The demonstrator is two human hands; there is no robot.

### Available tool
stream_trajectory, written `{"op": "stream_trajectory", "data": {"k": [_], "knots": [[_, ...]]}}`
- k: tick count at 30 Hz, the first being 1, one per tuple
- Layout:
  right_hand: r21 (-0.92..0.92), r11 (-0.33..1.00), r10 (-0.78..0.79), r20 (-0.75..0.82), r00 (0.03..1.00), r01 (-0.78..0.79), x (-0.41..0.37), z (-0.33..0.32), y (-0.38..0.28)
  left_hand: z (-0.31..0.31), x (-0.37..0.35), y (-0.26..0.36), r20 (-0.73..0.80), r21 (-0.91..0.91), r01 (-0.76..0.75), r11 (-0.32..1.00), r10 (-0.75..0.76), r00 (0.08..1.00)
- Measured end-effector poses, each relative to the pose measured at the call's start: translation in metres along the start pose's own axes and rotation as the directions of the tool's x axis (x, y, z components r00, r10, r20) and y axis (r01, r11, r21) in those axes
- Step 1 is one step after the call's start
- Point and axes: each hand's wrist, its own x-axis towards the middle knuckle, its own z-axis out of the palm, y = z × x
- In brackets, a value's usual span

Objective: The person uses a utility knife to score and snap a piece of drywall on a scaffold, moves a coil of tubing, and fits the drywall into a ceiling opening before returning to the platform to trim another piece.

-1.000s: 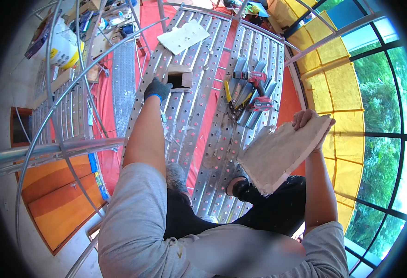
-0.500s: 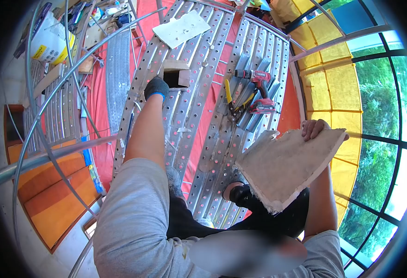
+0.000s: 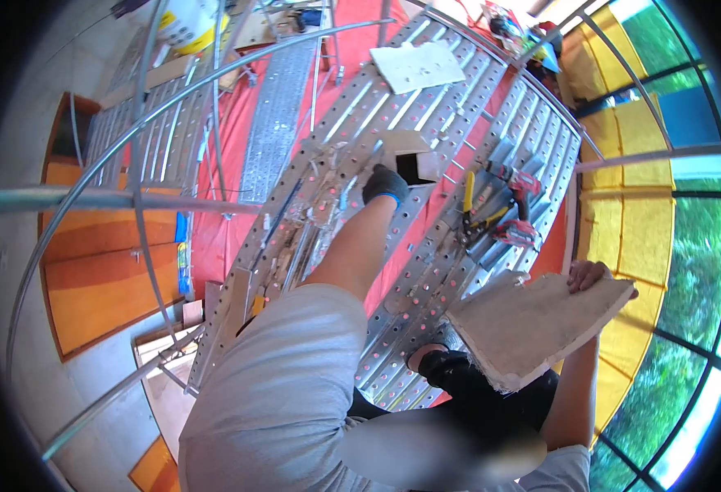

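Our right hand point(image 3: 588, 275) pinches the rough-edged board point(image 3: 541, 324) at its upper right corner, above the perforated platform point(image 3: 426, 283). Our gloved left hand point(image 3: 385, 184) is loosely curled beside the box-like frame point(image 3: 414, 143); we cannot tell whether it grips anything. By the platform's right edge, the red-black drill point(image 3: 520, 197) and yellow-handled cutters point(image 3: 469, 197) lie over metal channels point(image 3: 501, 156). A curved tube point(image 3: 205, 80) crosses our view. The bucket's point(image 3: 190, 29) lettering is unreadable.

Yellow curtain point(image 3: 623, 221), red-and-black drill point(image 3: 518, 197), grey sleeve point(image 3: 295, 353)
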Motion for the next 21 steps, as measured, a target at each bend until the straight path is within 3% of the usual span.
{"op": "stream_trajectory", "data": {"k": [1,3,5,7,8,9,12,13,14,15,17,20,21], "knots": [[-0.014,1.000,0.010,-0.027,1.000,-0.011,-0.002,0.005,-0.002,-0.012,-0.006,0.001,0.040,0.035,-0.026,0.999,0.025,0.999],[-0.041,0.999,0.028,-0.080,0.996,-0.031,-0.006,0.016,-0.009,-0.055,-0.026,0.013,0.288,0.203,-0.089,0.975,0.027,0.957],[-0.047,0.998,0.036,-0.080,0.996,-0.040,-0.009,0.019,-0.013,-0.069,-0.010,0.008,0.394,0.429,-0.330,0.841,0.155,0.906],[-0.057,0.997,0.051,-0.104,0.993,-0.057,-0.012,0.025,-0.018,-0.075,0.043,-0.015,0.282,0.493,-0.424,0.760,0.322,0.904],[-0.058,0.996,0.059,-0.098,0.993,-0.065,-0.015,0.027,-0.019,-0.123,0.020,0.001,0.360,0.469,-0.488,0.736,0.345,0.867],[-0.080,0.995,0.053,-0.116,0.992,-0.062,-0.021,0.026,-0.021,-0.160,0.011,0.004,0.329,0.467,-0.506,0.726,0.389,0.861],[-0.119,0.992,0.020,-0.127,0.992,-0.035,-0.033,0.023,-0.022,-0.279,-0.026,-0.007,0.162,0.431,-0.467,0.772,0.443,0.882],[-0.121,0.992,0.007,-0.104,0.995,-0.020,-0.036,0.020,-0.024,-0.295,-0.007,-0.035,-0.007,0.540,-0.478,0.692,0.572,0.820],[-0.120,0.993,-0.008,-0.079,0.997,-0.001,-0.037,0.017,-0.024,-0.317,-0.027,-0.056,-0.071,0.526,-0.422,0.739,0.532,0.844],[-0.110,0.994,0.000,-0.067,0.998,-0.007,-0.039,0.013,-0.024,-0.326,-0.031,-0.090,-0.159,0.569,-0.405,0.716,0.579,0.800],[-0.097,0.995,-0.013,-0.060,0.998,0.007,-0.041,0.001,-0.023,-0.339,-0.086,-0.145,-0.170,0.498,-0.367,0.786,0.504,0.847],[-0.172,0.985,0.001,-0.106,0.994,-0.019,-0.041,0.006,-0.025,-0.311,-0.064,-0.266,-0.218,0.461,-0.293,0.837,0.427,0.878],[-0.216,0.976,-0.007,-0.119,0.993,-0.019,-0.037,0.010,-0.025,-0.295,-0.068,-0.288,-0.200,0.385,-0.190,0.903,0.283,0.938]]}}
